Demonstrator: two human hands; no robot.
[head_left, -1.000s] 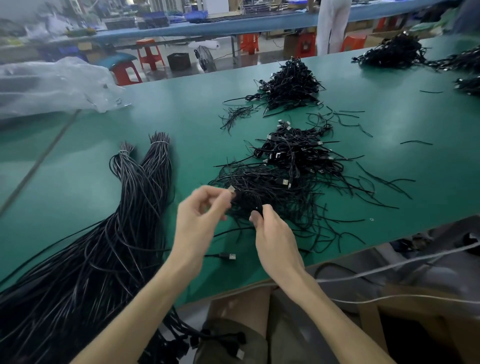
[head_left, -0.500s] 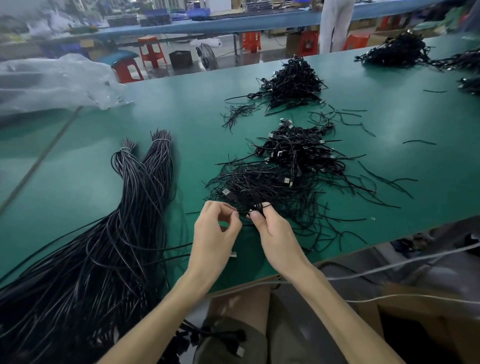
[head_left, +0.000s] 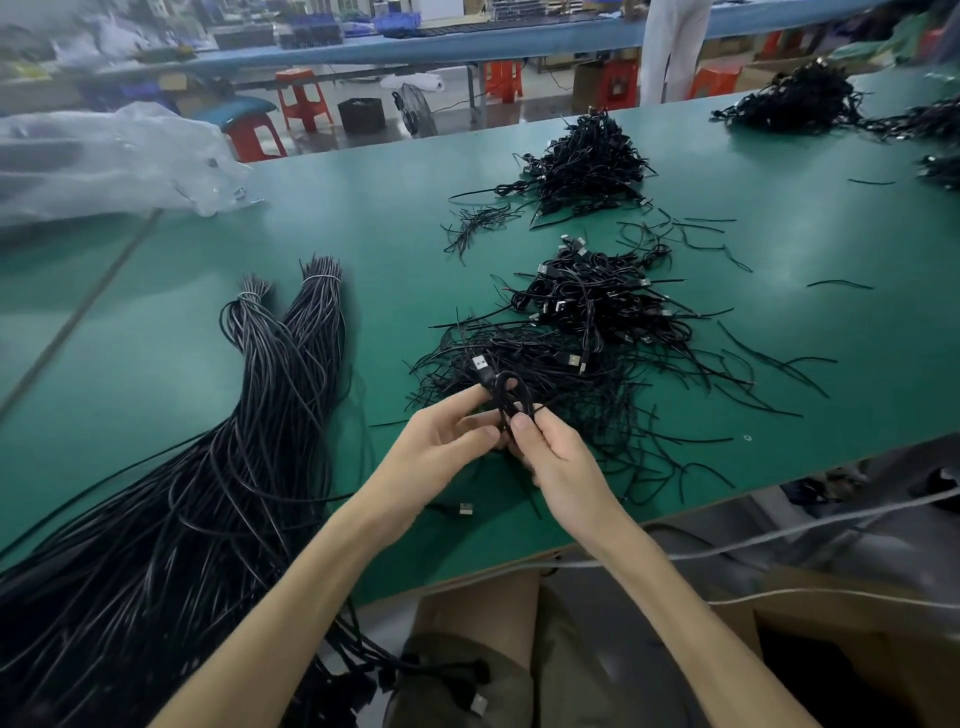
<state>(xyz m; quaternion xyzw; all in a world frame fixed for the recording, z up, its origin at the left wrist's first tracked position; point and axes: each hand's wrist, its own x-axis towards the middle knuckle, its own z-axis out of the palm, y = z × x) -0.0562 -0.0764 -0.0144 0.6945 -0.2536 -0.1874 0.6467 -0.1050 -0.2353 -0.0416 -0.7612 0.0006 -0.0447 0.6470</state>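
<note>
A green tabletop (head_left: 311, 218) in a workshop carries heaps of black wire. Near its front edge both hands meet on a small coiled cable (head_left: 506, 397). The left hand (head_left: 441, 449) pinches the coil between thumb and fingers, and the right hand (head_left: 558, 467) grips it from the other side, fingers curled. The coil's USB plug (head_left: 480, 362) sticks up above the fingertips, over a loose pile of wire ties (head_left: 597, 384). Long cable bundles (head_left: 234, 415) lie to the left.

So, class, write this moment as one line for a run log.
left hand: holds coiled cable | right hand: pinches coiled cable | USB plug: juts from coil | below: green table
</note>
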